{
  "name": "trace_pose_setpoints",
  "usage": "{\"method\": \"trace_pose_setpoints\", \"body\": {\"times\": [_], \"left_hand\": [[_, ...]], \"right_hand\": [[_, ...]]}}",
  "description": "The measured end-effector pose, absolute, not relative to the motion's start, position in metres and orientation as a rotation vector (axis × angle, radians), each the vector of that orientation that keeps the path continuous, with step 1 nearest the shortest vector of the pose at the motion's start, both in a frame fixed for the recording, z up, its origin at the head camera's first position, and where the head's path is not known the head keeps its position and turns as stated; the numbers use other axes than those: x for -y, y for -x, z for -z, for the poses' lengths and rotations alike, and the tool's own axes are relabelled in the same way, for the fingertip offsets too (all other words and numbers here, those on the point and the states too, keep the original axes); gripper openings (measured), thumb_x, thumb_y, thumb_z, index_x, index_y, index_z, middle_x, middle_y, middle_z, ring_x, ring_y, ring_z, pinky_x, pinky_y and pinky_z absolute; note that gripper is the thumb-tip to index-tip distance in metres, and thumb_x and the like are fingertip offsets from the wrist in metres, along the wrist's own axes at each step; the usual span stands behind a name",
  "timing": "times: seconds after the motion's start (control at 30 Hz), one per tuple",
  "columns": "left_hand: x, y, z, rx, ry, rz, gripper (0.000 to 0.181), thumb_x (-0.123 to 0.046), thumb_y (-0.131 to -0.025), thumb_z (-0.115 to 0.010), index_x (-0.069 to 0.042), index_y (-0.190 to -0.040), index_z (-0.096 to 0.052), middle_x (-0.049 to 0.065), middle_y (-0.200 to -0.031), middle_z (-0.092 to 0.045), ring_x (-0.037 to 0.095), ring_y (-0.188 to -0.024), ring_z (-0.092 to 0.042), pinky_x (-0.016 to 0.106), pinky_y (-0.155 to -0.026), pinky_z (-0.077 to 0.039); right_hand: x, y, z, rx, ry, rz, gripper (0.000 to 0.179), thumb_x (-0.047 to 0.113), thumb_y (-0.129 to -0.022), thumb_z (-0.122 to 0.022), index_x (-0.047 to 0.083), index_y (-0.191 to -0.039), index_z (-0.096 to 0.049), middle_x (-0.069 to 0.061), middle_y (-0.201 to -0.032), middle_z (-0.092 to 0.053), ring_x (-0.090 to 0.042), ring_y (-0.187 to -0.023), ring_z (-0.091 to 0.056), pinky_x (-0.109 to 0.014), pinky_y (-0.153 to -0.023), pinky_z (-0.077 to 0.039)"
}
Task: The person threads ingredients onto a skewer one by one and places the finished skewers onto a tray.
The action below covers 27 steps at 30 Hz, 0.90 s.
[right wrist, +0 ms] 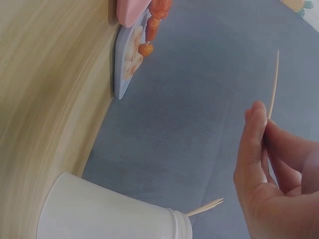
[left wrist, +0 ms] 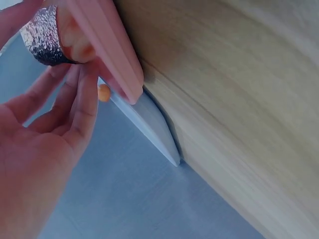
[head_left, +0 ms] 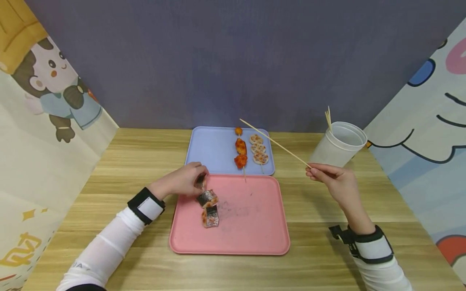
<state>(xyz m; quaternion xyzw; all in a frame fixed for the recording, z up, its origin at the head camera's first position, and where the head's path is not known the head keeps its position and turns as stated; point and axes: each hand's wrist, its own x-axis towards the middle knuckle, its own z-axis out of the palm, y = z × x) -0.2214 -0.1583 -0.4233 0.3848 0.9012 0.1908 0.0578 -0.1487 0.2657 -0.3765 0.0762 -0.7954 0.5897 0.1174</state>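
Your left fingers (left wrist: 87, 102) pinch a silvery-skinned piece (head_left: 200, 181) at the pink tray's (head_left: 251, 238) far-left corner; your right fingers (right wrist: 251, 144) pinch the skewer (head_left: 274, 142) near one end, so its long free length could wobble.

High downward head view, close sideways wrist views, pink tray (head_left: 251, 232) apparently common.

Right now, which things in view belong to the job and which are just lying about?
Seemingly in the job:
left hand, gripping a dark piece
right hand, holding a skewer
two more pieces
pink tray

Seemingly lying about, untouched:
blue tray
two loaded skewers
cup
spare skewers
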Motion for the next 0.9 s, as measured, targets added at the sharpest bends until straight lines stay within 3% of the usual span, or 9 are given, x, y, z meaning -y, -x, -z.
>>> {"method": "trace_pose_setpoints", "body": {"times": [0.13, 0.37, 0.47, 0.67, 0.77, 0.9], "left_hand": [[0.157, 0.221, 0.424, -2.759, -1.139, -0.597, 0.033, -0.023, -0.07, -0.076, -0.009, -0.097, -0.061, 0.003, -0.082, -0.054, 0.011, -0.072, -0.046, 0.024, -0.061, -0.041], [0.157, 0.22, 0.423, -2.785, -1.025, -0.557, 0.048, -0.033, -0.073, -0.079, -0.006, -0.109, -0.062, 0.001, -0.085, -0.056, 0.012, -0.073, -0.051, 0.025, -0.062, -0.046], [0.158, 0.222, 0.42, -2.774, -1.038, -0.506, 0.043, -0.035, -0.077, -0.077, -0.007, -0.106, -0.063, 0.003, -0.083, -0.057, 0.012, -0.07, -0.051, 0.026, -0.061, -0.045], [0.162, 0.234, 0.401, -2.73, -1.327, -0.357, 0.021, -0.011, -0.083, -0.07, -0.011, -0.104, -0.07, 0.006, -0.086, -0.062, 0.015, -0.075, -0.058, 0.031, -0.068, -0.05], [0.16, 0.239, 0.393, -2.64, -1.439, -0.309, 0.032, 0.004, -0.079, -0.066, -0.014, -0.105, -0.072, 0.005, -0.088, -0.063, 0.017, -0.08, -0.059, 0.031, -0.071, -0.05], [0.155, 0.239, 0.395, -2.53, -1.497, -0.216, 0.048, 0.009, -0.075, -0.067, -0.022, -0.111, -0.072, 0.004, -0.088, -0.06, 0.015, -0.078, -0.052, 0.028, -0.069, -0.045]], "right_hand": [[-0.266, 0.148, 0.376, 2.338, -0.23, -1.715, 0.027, 0.0, -0.088, -0.063, -0.019, -0.107, -0.061, 0.01, -0.085, -0.073, -0.005, -0.076, -0.071, -0.024, -0.067, -0.056], [-0.266, 0.148, 0.376, 2.338, -0.222, -1.729, 0.028, 0.001, -0.088, -0.063, -0.02, -0.108, -0.061, 0.01, -0.085, -0.073, -0.006, -0.076, -0.071, -0.024, -0.067, -0.056], [-0.267, 0.148, 0.375, 2.347, -0.224, -1.723, 0.029, 0.001, -0.088, -0.063, -0.02, -0.108, -0.061, 0.01, -0.086, -0.073, -0.005, -0.077, -0.071, -0.023, -0.068, -0.056], [-0.267, 0.149, 0.375, 2.387, -0.209, -1.683, 0.03, 0.002, -0.089, -0.063, -0.018, -0.11, -0.061, 0.013, -0.087, -0.072, -0.004, -0.078, -0.071, -0.022, -0.068, -0.056], [-0.267, 0.149, 0.375, 2.386, -0.205, -1.681, 0.03, 0.003, -0.089, -0.063, -0.018, -0.11, -0.061, 0.013, -0.087, -0.072, -0.004, -0.077, -0.07, -0.022, -0.068, -0.056], [-0.267, 0.147, 0.374, 2.354, -0.219, -1.736, 0.031, 0.002, -0.088, -0.063, -0.02, -0.11, -0.06, 0.01, -0.087, -0.073, -0.005, -0.077, -0.071, -0.022, -0.068, -0.056]]}}
